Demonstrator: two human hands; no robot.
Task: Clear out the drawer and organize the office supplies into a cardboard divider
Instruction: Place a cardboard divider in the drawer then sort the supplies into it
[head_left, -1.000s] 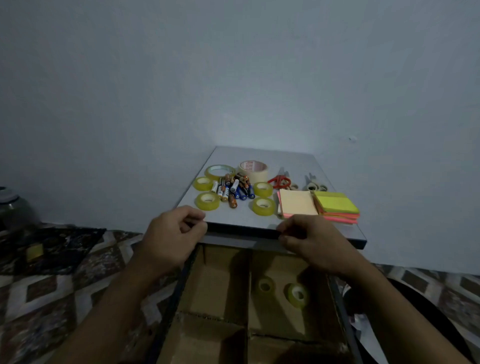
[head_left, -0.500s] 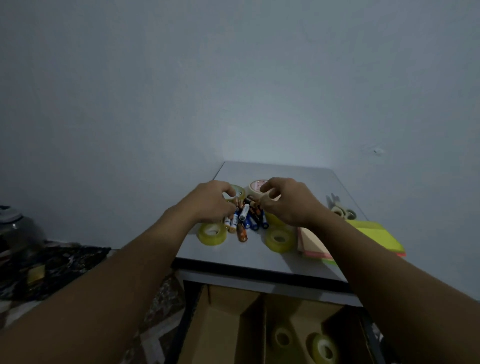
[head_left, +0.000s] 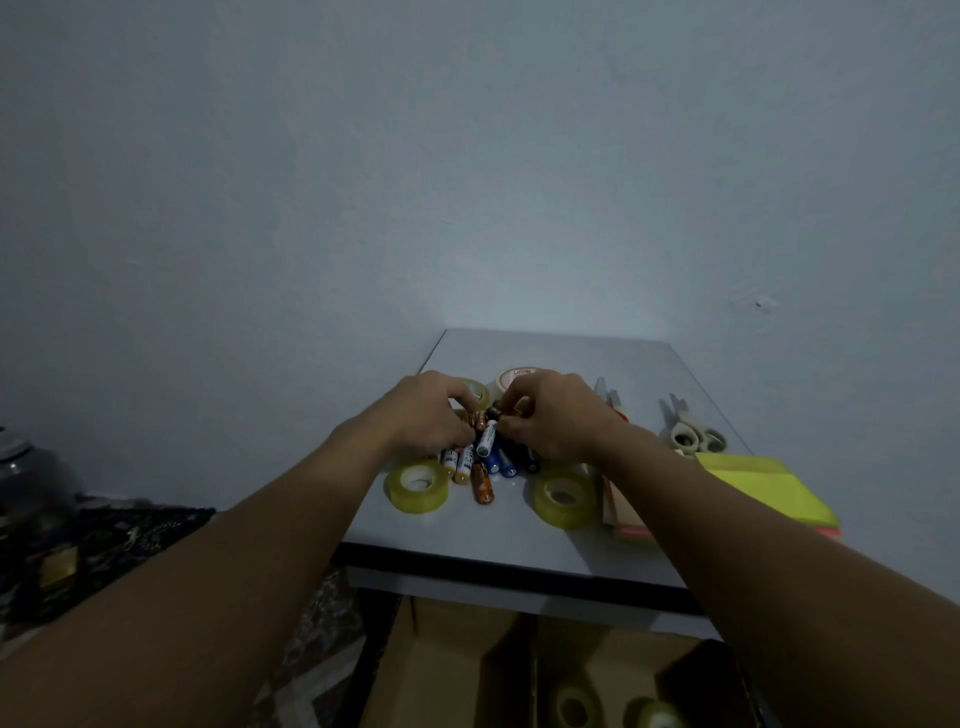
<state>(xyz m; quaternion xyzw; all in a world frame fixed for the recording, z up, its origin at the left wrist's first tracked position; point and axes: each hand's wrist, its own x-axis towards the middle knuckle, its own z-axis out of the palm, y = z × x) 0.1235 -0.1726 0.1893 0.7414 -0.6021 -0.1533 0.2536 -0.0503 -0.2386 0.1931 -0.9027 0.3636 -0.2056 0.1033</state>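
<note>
Tabletop (head_left: 519, 540): smooth grey laminate with a slight sheen and a dark band along the front edge.
Tape rolls (head_left: 417, 487) near the front edge: glossy, translucent yellowish plastic film.
Batteries (head_left: 483, 457) at centre: glossy printed wrap.
Sticky notes (head_left: 763, 483) at the right edge: matt paper.
Scissors (head_left: 693, 439): smooth, pale plastic handles.
Cardboard divider (head_left: 447, 670) below the front edge: brown, matt, rough-cut.

Plain pale-blue wall (head_left: 467, 156), patterned floor (head_left: 317, 623) (dim light), grey tabletop (head_left: 545, 353)
</note>
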